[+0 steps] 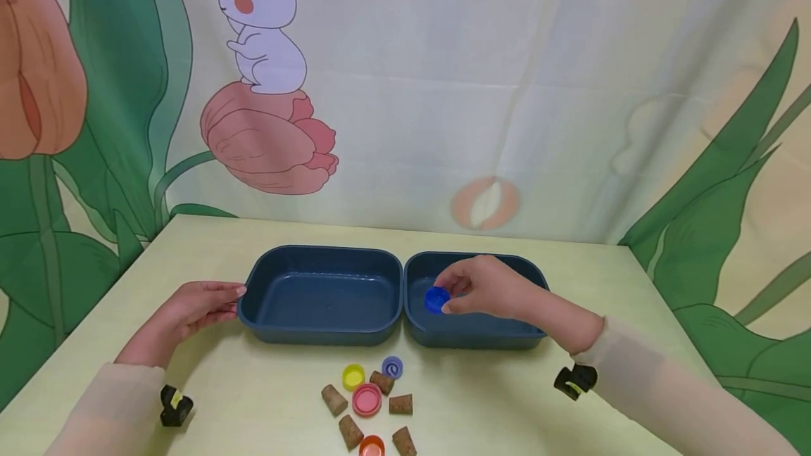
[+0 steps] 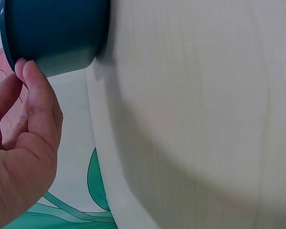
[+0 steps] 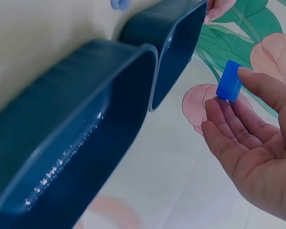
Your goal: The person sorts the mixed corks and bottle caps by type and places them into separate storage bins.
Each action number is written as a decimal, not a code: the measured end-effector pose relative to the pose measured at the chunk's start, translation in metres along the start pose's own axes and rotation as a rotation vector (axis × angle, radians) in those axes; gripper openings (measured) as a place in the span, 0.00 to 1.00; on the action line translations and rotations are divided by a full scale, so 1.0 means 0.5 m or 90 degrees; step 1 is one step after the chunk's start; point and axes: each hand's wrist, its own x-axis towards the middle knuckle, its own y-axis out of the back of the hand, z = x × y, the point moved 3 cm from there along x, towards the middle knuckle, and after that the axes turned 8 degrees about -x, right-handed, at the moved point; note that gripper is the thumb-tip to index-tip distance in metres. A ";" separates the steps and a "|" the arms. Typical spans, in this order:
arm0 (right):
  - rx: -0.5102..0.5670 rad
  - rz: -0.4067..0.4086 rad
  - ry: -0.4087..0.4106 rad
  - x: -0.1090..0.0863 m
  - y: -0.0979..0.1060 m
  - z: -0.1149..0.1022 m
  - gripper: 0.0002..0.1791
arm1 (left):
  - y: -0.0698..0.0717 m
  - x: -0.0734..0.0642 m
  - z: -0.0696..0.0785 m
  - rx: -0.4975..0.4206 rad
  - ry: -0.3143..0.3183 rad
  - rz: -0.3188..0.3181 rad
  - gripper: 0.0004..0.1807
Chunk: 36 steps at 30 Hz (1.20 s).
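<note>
Over the right-hand dark blue box [image 1: 472, 338], my right hand [image 1: 491, 288] pinches a blue bottle cap [image 1: 436, 300] between thumb and fingers. The right wrist view shows the cap [image 3: 229, 81] held at the fingertips, above the box's rim. My left hand [image 1: 201, 309] grips the left end of the other dark blue box [image 1: 323, 336] at its rim. In the left wrist view, thumb and fingertips [image 2: 32, 71] meet at that box's edge. Both boxes stand side by side with nothing visible inside.
In front of the boxes lie several corks [image 1: 334, 400], a yellow cap [image 1: 353, 376], a purple cap [image 1: 392, 368], a pink cap [image 1: 367, 400] and an orange cap [image 1: 372, 446]. A printed cloth [image 1: 405, 90] with a rabbit and flowers hangs behind the table [image 1: 253, 400].
</note>
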 end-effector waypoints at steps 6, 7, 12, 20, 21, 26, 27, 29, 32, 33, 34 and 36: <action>-0.009 0.004 0.013 0.007 0.026 -0.003 0.19 | -0.001 -0.001 0.000 0.007 -0.001 0.001 0.26; -0.010 0.005 0.010 0.008 0.029 -0.004 0.19 | -0.001 -0.001 0.000 0.008 -0.001 0.000 0.26; -0.020 0.008 0.011 0.015 0.047 -0.006 0.19 | -0.001 0.000 -0.002 0.013 -0.003 -0.001 0.27; -0.015 0.011 0.020 0.033 0.073 0.005 0.20 | 0.000 0.002 -0.002 0.023 -0.004 -0.001 0.27; -0.016 0.010 0.022 0.037 0.076 0.008 0.20 | 0.000 0.002 -0.002 0.023 -0.005 -0.002 0.27; -0.033 0.010 0.033 0.056 0.086 0.023 0.19 | 0.001 0.002 -0.001 0.016 -0.004 -0.007 0.24; -0.033 0.010 0.030 0.060 0.088 0.026 0.19 | 0.001 0.001 -0.001 0.014 -0.004 -0.008 0.23; -0.035 0.009 0.024 0.066 0.092 0.032 0.19 | 0.001 0.001 -0.001 0.012 -0.005 -0.009 0.22; -0.032 0.009 0.017 0.075 0.097 0.041 0.20 | 0.000 0.001 -0.001 0.012 -0.004 -0.008 0.23; -0.033 0.009 0.014 0.078 0.098 0.043 0.19 | 0.000 0.002 -0.001 0.012 -0.004 -0.008 0.23; -0.036 0.009 0.014 0.081 0.100 0.046 0.19 | 0.000 0.002 -0.001 0.012 -0.004 -0.008 0.23; -0.037 0.007 0.010 0.087 0.102 0.052 0.19 | 0.000 0.002 -0.001 0.011 -0.003 -0.007 0.24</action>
